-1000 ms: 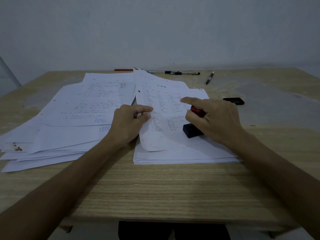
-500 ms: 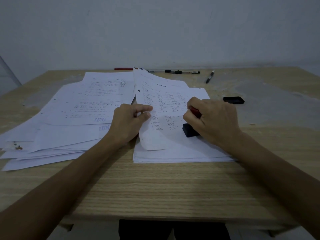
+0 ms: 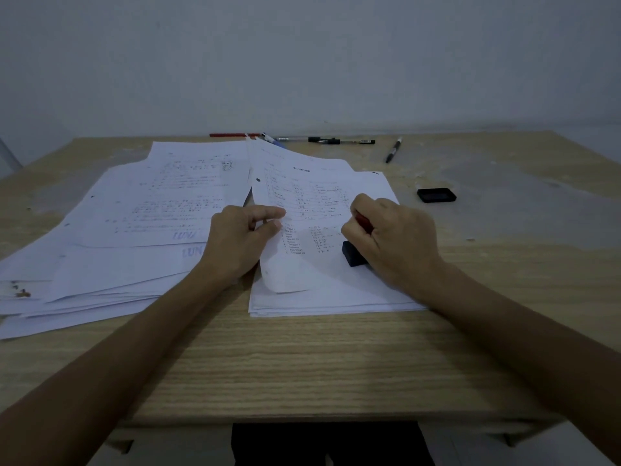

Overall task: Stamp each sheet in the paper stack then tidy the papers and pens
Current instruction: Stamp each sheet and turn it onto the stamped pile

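Now right hand (image 3: 396, 243) fisted round stamp (image 3: 354, 252); left hand (image 3: 235, 243) pinches limp top sheet (image 3: 302, 210) (creases easily) at edge, frame centre.

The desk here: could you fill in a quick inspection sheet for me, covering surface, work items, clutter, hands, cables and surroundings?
Surface: wooden desk, with pale worn patches on its far right.
Job's things: neat paper stack with its top sheet curled up; spread pile of sheets to its left, some showing blue stamp marks; stamp on the stack; pens along the far edge.
Clutter: small black lid or pad to the right.
Hands: left hand pinches the curled sheet; right hand grips the stamp.
Cables: nothing seen.
Surroundings: plain pale wall.
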